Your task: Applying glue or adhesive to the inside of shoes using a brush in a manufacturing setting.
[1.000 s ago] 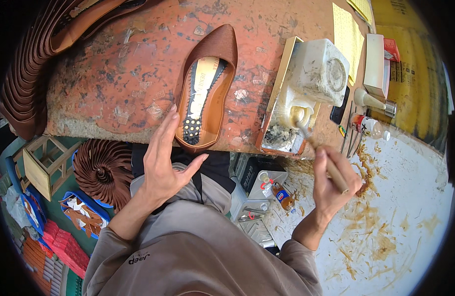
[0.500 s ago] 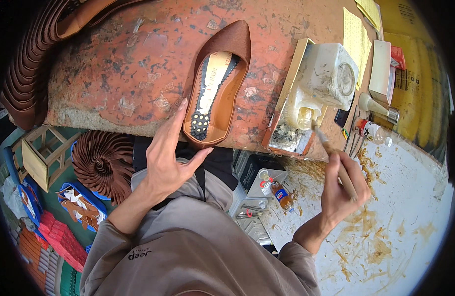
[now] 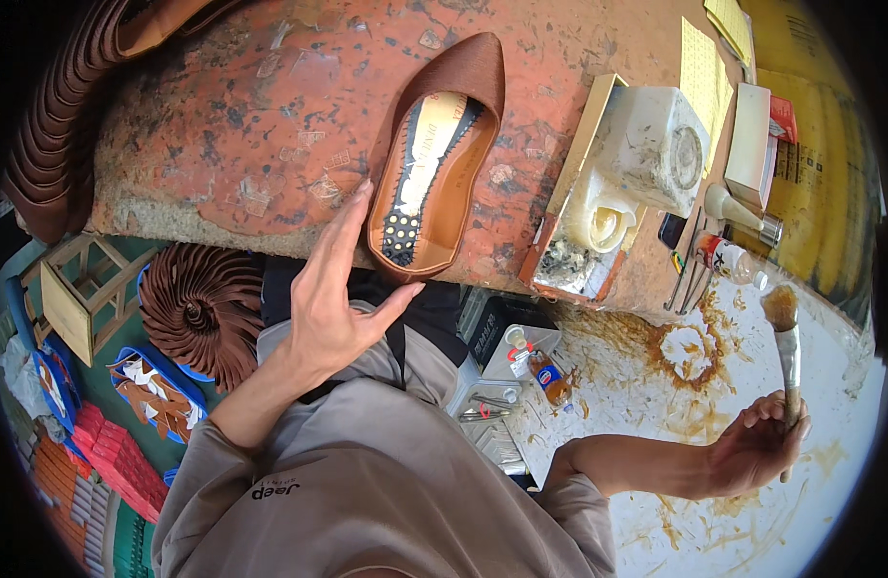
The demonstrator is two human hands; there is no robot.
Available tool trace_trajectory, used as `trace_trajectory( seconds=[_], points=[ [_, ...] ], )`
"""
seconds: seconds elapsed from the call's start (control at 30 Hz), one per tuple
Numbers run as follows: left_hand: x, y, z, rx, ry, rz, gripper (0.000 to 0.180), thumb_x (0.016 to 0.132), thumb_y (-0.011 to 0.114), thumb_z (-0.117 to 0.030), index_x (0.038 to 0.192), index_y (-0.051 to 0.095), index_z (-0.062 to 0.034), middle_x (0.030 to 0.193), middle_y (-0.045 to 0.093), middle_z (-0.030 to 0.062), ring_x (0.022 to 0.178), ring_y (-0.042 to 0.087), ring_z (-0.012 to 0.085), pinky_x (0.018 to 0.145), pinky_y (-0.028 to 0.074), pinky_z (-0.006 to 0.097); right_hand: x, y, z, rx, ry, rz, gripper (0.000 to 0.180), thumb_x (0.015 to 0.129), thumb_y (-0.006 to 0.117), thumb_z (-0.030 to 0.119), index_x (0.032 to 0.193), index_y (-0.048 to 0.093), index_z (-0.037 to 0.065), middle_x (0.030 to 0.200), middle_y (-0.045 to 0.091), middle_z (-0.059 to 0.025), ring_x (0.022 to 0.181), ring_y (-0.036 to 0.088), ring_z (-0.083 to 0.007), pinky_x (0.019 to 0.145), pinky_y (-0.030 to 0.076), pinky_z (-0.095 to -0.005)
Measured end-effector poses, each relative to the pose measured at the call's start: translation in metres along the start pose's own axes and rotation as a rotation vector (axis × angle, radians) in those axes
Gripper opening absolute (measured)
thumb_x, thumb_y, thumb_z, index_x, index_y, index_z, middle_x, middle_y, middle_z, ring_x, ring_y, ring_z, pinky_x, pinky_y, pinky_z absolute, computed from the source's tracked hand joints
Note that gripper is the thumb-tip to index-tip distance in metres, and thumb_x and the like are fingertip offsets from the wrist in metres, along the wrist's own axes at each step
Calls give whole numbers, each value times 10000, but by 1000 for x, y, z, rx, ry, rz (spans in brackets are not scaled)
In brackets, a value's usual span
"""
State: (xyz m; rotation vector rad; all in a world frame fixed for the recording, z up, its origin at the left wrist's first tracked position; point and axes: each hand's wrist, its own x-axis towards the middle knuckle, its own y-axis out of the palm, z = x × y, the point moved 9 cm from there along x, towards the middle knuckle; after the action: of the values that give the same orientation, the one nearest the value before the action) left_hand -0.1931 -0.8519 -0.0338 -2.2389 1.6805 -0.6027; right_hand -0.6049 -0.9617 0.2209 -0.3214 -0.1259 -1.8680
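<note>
A brown pointed flat shoe [image 3: 478, 82] lies on the worn red work surface [image 3: 261, 125], toe pointing away from me. My left hand [image 3: 333, 299] is open at its heel end. The fingers stretch along the shoe's left side and the thumb reaches under the heel; whether they touch it I cannot tell. Out to the right, my right hand [image 3: 757, 448] is closed around the handle of a brush [image 3: 789, 361], held upright with its brown-stained bristles up. Between them, a dirty white plastic container [image 3: 656, 140] with an open, coated mouth lies in a shallow tray [image 3: 598, 284].
Brown shoes [image 3: 54, 144] stand nested at the far left. Below are a spiral of brown pieces [image 3: 203, 313], a wooden frame [image 3: 78, 299] and red boxes [image 3: 117, 458]. At right, a clear bottle [image 3: 733, 260] and thin tools [image 3: 694, 275] lie beside a stained white surface [image 3: 646, 424].
My right hand has carried the brush away from the container's mouth, rightward and nearer to me, turning its bristles upward. My left hand stays beside the shoe. The view has shifted slightly.
</note>
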Motion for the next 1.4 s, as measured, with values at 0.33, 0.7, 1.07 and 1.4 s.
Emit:
trace_trajectory(
  seconds=[0.33,0.7,1.07,1.4],
  points=[
    [-3,7,6,5,-12,25,985,745,995,-156,1564,503,81,1488,647,260,1290,687,392,1100,548,458,-84,229,-71,-501,-116,711,177,832,835,20,980,794,-68,820,763,-188,708,737,-230,634,560,-302],
    [2,3,7,-36,-21,34,1093,732,988,-146,1627,405,83,1499,653,234,1300,685,399,1089,539,472,-106,286,-136,-437,86,1204,158,823,827,-12,979,804,-22,812,756,-117,676,725,-234,625,560,-348],
    [5,2,5,-5,5,39,1108,722,1000,-158,1624,406,88,1490,655,249,1274,698,392,1077,542,474,-84,295,-122,-458,-267,1086,192,770,839,-45,952,787,-16,893,732,-101,762,713,-243,637,569,-365],
    [4,0,4,21,-2,47,1087,732,997,-152,1615,415,98,1464,673,252,1292,700,385,1089,539,471,-132,278,-110,-637,-509,938,208,844,835,-59,1046,782,-51,932,747,-137,765,704,-263,684,578,-376]
  ],
)
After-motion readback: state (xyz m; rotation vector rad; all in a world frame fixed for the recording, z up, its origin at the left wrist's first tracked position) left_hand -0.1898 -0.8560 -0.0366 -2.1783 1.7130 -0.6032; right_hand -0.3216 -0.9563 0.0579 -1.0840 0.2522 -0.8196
